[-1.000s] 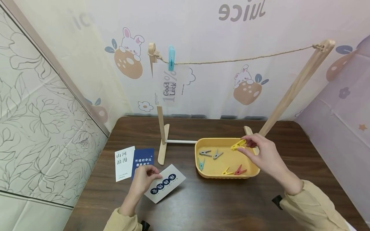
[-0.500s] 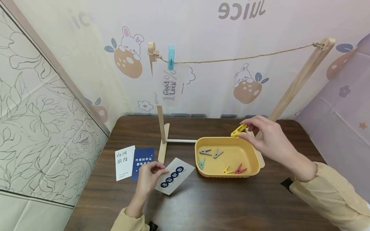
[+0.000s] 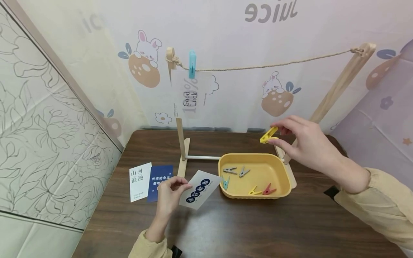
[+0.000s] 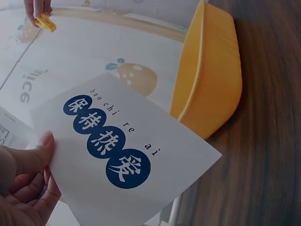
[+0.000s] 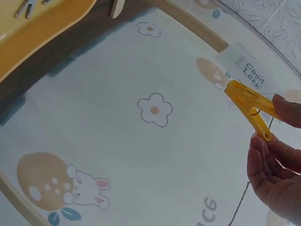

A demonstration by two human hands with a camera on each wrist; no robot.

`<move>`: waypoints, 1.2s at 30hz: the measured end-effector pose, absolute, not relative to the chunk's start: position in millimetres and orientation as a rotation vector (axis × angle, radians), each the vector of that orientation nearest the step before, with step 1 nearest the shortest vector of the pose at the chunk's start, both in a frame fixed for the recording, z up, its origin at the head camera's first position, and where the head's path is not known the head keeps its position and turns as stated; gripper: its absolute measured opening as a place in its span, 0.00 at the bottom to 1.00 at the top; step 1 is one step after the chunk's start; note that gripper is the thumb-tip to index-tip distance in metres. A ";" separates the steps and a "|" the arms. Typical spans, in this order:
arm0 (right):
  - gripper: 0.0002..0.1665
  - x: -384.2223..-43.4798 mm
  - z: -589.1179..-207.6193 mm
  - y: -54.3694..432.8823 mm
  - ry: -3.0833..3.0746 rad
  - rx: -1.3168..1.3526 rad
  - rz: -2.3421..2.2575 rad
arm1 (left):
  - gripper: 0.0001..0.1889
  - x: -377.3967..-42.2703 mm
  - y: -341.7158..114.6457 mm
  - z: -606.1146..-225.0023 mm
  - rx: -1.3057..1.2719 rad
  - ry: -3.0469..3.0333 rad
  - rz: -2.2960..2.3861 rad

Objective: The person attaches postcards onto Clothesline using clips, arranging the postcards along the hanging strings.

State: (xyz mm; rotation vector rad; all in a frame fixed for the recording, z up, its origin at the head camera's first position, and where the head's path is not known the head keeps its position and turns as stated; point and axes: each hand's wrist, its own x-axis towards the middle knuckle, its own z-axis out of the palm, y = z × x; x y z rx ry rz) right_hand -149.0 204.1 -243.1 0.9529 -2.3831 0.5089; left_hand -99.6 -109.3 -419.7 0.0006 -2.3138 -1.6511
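- Pinched between thumb and fingers of the right hand [image 3: 306, 143]: a yellow clothespin [image 3: 267, 136], raised above the back rim of a yellow tray [image 3: 269, 168]. Gripped by its splayed handles, nose pointing away from the palm, presumably to leave the biting end free.
- Pinched in the left hand [image 3: 169, 195]: a pale card [image 3: 200, 190] with four dark blue circles, tilted and lifted off the counter [image 3: 226, 229]. Held by one edge, thumb on the printed face, probably to avoid covering the print.
- Below the right hand, in the tray: two grey clothespins [image 3: 244, 171], a teal one [image 3: 226, 183], a second yellow one [image 3: 254, 191] and a red one [image 3: 269, 190]. Likely gathered there to keep small pieces together within reach.
- Beyond the left hand, flat on the counter: a white card [image 3: 140, 182] and a blue card [image 3: 156, 173], side by side, seemingly kept handy.
- Farther back, strung between two wooden posts [image 3: 342, 82]: a rope [image 3: 258, 67]. Clipped near its left end by a light-blue clothespin [image 3: 192, 64]: a "Good Luck" card [image 3: 190, 96], gripped at the top, apparently to hang face outward.
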 end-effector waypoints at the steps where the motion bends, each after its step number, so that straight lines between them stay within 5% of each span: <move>1: 0.22 -149.4 -240.9 203.4 -2.376 0.961 0.501 | 0.06 -100.0 -108.6 -419.0 -0.007 -2.299 -1.657; 36: 0.20 -163.9 -173.3 178.8 -2.302 1.037 0.375 | 0.06 -117.6 -68.8 -366.8 -0.123 -1.903 -1.971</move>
